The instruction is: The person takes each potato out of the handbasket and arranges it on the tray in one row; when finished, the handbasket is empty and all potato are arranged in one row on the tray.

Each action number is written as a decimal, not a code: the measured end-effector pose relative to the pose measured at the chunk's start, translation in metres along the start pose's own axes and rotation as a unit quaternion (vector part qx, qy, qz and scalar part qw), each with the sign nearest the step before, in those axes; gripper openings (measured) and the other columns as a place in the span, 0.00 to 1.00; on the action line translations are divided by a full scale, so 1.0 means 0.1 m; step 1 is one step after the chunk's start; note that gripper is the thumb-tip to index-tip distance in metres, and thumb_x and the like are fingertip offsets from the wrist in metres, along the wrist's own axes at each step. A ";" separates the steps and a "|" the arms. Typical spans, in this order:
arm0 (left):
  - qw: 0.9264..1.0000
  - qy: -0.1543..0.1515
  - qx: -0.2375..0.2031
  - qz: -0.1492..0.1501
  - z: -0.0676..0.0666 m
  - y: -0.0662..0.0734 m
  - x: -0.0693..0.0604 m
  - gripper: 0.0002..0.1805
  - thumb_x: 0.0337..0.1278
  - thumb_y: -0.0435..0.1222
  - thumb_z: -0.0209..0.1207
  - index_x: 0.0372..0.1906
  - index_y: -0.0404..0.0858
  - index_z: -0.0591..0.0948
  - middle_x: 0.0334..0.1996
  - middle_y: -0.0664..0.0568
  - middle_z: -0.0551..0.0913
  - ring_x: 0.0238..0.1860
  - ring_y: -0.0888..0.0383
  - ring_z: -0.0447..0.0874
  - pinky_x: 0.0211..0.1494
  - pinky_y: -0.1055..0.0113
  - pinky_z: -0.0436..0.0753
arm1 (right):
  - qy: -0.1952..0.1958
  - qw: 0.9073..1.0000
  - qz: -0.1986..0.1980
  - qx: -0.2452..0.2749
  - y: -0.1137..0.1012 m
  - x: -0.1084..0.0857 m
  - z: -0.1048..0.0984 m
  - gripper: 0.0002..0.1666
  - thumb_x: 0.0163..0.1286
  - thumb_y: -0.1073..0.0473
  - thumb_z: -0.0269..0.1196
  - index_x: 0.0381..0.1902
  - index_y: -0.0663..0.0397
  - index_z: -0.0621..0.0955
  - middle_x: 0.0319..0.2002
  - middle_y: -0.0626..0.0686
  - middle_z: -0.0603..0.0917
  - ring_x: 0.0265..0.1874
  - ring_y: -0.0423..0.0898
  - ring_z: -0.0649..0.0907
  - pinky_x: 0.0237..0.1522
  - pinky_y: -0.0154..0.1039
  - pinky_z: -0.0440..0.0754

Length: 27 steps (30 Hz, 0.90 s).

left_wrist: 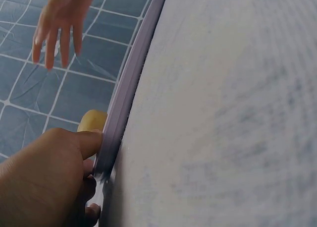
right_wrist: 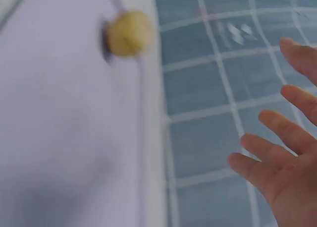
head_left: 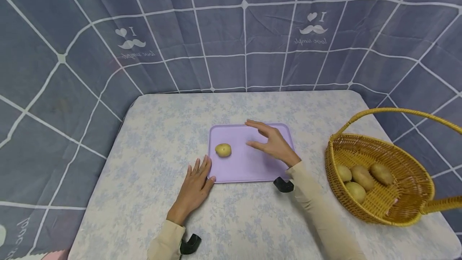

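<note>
One potato (head_left: 223, 150) lies at the left side of a lavender tray (head_left: 249, 170) on the table. My left hand (head_left: 195, 185) rests at the tray's lower left corner with straight fingers; in the left wrist view its thumb touches the tray's rim (left_wrist: 130, 83). Above the right half of the tray hovers my right hand (head_left: 270, 141), fingers spread and nothing held. The right wrist view shows that hand (right_wrist: 282, 162) apart from the potato (right_wrist: 130, 33), which looks blurred there.
A yellow wicker basket (head_left: 415, 196) with a tall handle stands at the right, holding several potatoes (head_left: 362, 177). A floral cloth (head_left: 151, 139) covers the table. Blue-grey checked curtains (head_left: 223, 31) hang behind it and at both sides.
</note>
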<state>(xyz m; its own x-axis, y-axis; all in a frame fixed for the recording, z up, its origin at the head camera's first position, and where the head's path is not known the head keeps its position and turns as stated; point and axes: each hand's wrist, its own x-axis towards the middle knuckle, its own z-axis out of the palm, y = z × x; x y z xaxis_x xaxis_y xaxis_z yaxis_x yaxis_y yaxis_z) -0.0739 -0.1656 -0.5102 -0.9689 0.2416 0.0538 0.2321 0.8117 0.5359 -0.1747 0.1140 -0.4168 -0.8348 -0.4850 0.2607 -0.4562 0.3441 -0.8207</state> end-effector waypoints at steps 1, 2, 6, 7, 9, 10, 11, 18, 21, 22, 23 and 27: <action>1.000 0.000 0.000 0.000 0.00 0.00 0.00 0.33 0.73 0.49 0.44 0.75 0.40 0.54 0.75 0.53 0.48 0.76 0.48 0.41 0.76 0.48 0.37 | 0.010 1.000 0.000 0.000 -0.07 -0.07 -0.12 0.34 0.63 0.60 0.67 0.67 0.56 0.71 0.69 0.57 0.68 0.69 0.54 0.66 0.68 0.51 0.65; 1.000 0.001 -0.002 0.001 0.00 0.01 0.00 0.33 0.73 0.49 0.44 0.74 0.40 0.54 0.75 0.53 0.48 0.76 0.48 0.41 0.76 0.48 0.37 | 0.020 1.000 0.000 -0.003 -0.15 -0.15 -0.23 0.35 0.63 0.62 0.67 0.67 0.59 0.70 0.69 0.59 0.67 0.69 0.55 0.65 0.69 0.52 0.64; 1.000 0.001 -0.003 -0.002 -0.01 -0.01 -0.01 0.33 0.73 0.49 0.44 0.75 0.40 0.53 0.75 0.53 0.48 0.76 0.48 0.40 0.76 0.47 0.36 | 0.065 0.998 0.006 -0.017 -0.27 -0.45 -0.65 0.36 0.60 0.70 0.67 0.67 0.60 0.70 0.68 0.60 0.68 0.69 0.51 0.66 0.70 0.43 0.64; 1.000 0.002 -0.003 -0.003 -0.01 -0.01 -0.01 0.33 0.73 0.49 0.44 0.75 0.40 0.53 0.75 0.53 0.47 0.76 0.48 0.40 0.76 0.47 0.36 | 0.078 0.997 0.005 -0.023 -0.24 -0.52 -0.75 0.37 0.59 0.71 0.67 0.67 0.60 0.70 0.68 0.60 0.69 0.69 0.48 0.67 0.69 0.39 0.64; 1.000 0.003 -0.001 -0.005 -0.01 -0.03 -0.01 0.33 0.73 0.49 0.44 0.75 0.40 0.53 0.75 0.53 0.47 0.76 0.48 0.40 0.76 0.47 0.36 | 0.102 0.994 0.007 -0.028 -0.17 -0.67 -0.92 0.37 0.59 0.72 0.67 0.67 0.57 0.71 0.67 0.57 0.71 0.67 0.40 0.68 0.67 0.30 0.64; 1.000 0.004 -0.001 -0.007 -0.01 -0.03 -0.01 0.33 0.73 0.49 0.44 0.75 0.40 0.53 0.75 0.53 0.47 0.76 0.49 0.40 0.76 0.47 0.36 | 0.115 0.993 0.008 -0.033 -0.13 -0.75 -1.00 0.37 0.58 0.73 0.67 0.66 0.56 0.72 0.67 0.56 0.71 0.66 0.37 0.69 0.66 0.26 0.64; 1.000 0.005 -0.002 -0.007 -0.01 -0.04 -0.02 0.33 0.73 0.49 0.44 0.75 0.40 0.52 0.76 0.53 0.47 0.76 0.49 0.40 0.76 0.47 0.36 | 0.126 0.991 0.009 -0.036 -0.11 -0.82 -1.07 0.37 0.58 0.73 0.67 0.66 0.56 0.72 0.66 0.54 0.72 0.65 0.35 0.69 0.65 0.24 0.65; 1.000 0.006 -0.008 -0.007 0.00 -0.06 -0.02 0.33 0.73 0.48 0.45 0.75 0.41 0.52 0.76 0.53 0.47 0.76 0.49 0.40 0.76 0.46 0.35 | 0.182 0.980 0.066 -0.053 -0.06 -1.30 -1.45 0.35 0.61 0.74 0.64 0.67 0.59 0.71 0.66 0.47 0.73 0.62 0.32 0.73 0.57 0.20 0.71; 1.000 0.005 -0.009 -0.006 0.01 -0.05 -0.01 0.33 0.73 0.48 0.45 0.75 0.40 0.53 0.76 0.53 0.47 0.76 0.49 0.39 0.76 0.47 0.35 | 0.204 0.972 0.101 -0.062 -0.01 -1.47 -1.53 0.33 0.63 0.71 0.63 0.67 0.57 0.71 0.64 0.43 0.75 0.58 0.29 0.74 0.52 0.18 0.73; 1.000 0.005 -0.009 -0.006 0.01 -0.05 -0.01 0.33 0.73 0.48 0.45 0.75 0.40 0.53 0.76 0.54 0.46 0.76 0.49 0.39 0.76 0.47 0.35 | 0.209 0.970 0.109 -0.066 0.01 -1.52 -1.56 0.33 0.64 0.71 0.63 0.67 0.57 0.71 0.63 0.42 0.75 0.57 0.28 0.74 0.51 0.18 0.73; 1.000 0.005 -0.009 -0.005 0.01 -0.04 -0.01 0.33 0.73 0.48 0.45 0.75 0.40 0.53 0.76 0.54 0.46 0.76 0.49 0.39 0.76 0.47 0.35 | 0.213 0.968 0.116 -0.069 0.04 -1.56 -1.58 0.33 0.64 0.70 0.64 0.67 0.56 0.71 0.62 0.42 0.76 0.57 0.27 0.75 0.51 0.17 0.73; 1.000 0.006 -0.006 -0.003 0.01 -0.03 0.01 0.33 0.73 0.48 0.45 0.75 0.40 0.53 0.75 0.53 0.47 0.76 0.49 0.40 0.76 0.47 0.35 | 0.204 0.965 0.144 -0.084 0.19 -1.68 -1.65 0.33 0.64 0.67 0.64 0.67 0.53 0.71 0.63 0.43 0.75 0.56 0.24 0.73 0.50 0.16 0.71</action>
<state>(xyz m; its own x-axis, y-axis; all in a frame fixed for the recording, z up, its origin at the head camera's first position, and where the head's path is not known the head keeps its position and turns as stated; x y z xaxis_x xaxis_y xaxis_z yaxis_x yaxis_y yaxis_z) -0.0752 -0.1679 -0.5125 -0.9712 0.2304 0.0604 0.2253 0.8066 0.5465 -0.0946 0.3347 -0.3921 -0.9707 -0.0048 0.2403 -0.2017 0.5593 -0.8041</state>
